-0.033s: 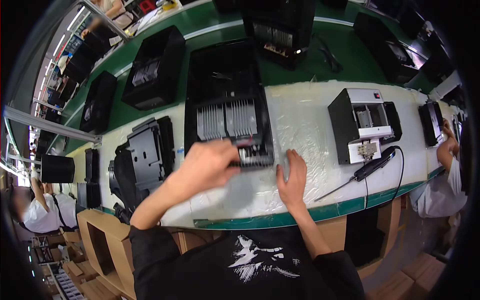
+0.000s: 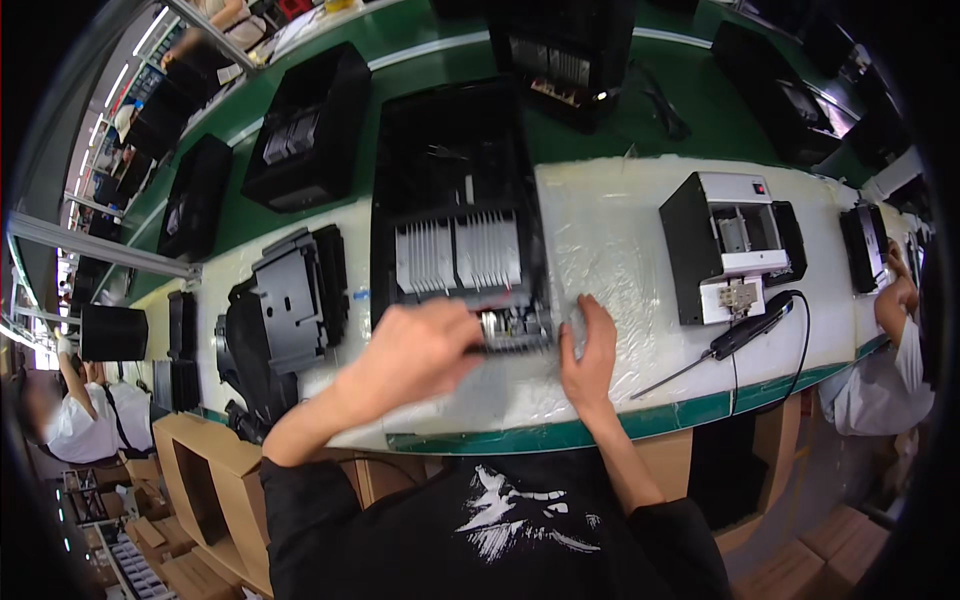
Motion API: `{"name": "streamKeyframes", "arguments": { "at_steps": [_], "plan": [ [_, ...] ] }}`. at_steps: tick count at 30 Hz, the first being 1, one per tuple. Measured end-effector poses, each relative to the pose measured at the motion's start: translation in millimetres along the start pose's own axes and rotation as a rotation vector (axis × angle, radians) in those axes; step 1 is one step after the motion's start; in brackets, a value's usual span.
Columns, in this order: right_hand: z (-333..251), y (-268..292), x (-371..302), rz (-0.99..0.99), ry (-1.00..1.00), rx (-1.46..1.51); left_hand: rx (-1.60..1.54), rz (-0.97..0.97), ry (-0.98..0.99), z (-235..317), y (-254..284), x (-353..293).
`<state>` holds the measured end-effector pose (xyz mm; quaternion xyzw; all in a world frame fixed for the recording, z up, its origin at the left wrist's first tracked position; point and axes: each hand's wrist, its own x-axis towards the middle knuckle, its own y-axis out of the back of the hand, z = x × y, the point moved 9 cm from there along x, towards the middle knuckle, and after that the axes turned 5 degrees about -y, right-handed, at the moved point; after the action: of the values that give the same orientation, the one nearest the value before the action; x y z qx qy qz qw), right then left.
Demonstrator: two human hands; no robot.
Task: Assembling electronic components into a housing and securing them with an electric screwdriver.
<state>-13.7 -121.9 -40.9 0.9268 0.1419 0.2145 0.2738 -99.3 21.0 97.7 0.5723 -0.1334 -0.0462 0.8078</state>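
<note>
A long black housing point(image 2: 450, 110) stands open in front of me, its near end toward me. Two finned silver heat sinks point(image 2: 458, 252) sit across its middle, and exposed electrical parts point(image 2: 515, 328) show at the near end. My left hand point(image 2: 425, 345) is closed at the housing's near left edge, fingers curled over it and slightly blurred; the hand hides that corner. Beside the near right corner is my right hand point(image 2: 590, 355), its fingers stretched out and thumb apart, with nothing in it.
Black moulded panels point(image 2: 290, 300) lie to the left. On the right stand a silver-and-black device point(image 2: 735, 250) and a corded electric screwdriver point(image 2: 750, 330). More black housings point(image 2: 310, 130) line the green surface behind. Co-workers sit at both sides; cardboard boxes point(image 2: 215, 470) are below.
The housing's near end and heat sinks have shifted slightly toward me. My left hand has moved a little nearer with it; my right hand has barely moved.
</note>
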Motion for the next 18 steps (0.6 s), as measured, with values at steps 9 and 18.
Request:
{"name": "streamKeyframes", "arguments": {
  "at_steps": [9, 18],
  "plan": [
    [-24, 45, 40, 0.139, -0.103, 0.648, -0.26, 0.252, 0.012, 80, -36, -64],
    [-166, -53, 97, -0.65, 0.59, -0.182, -0.279, 0.427, 0.024, 97, -44, -73]
  ]
}}
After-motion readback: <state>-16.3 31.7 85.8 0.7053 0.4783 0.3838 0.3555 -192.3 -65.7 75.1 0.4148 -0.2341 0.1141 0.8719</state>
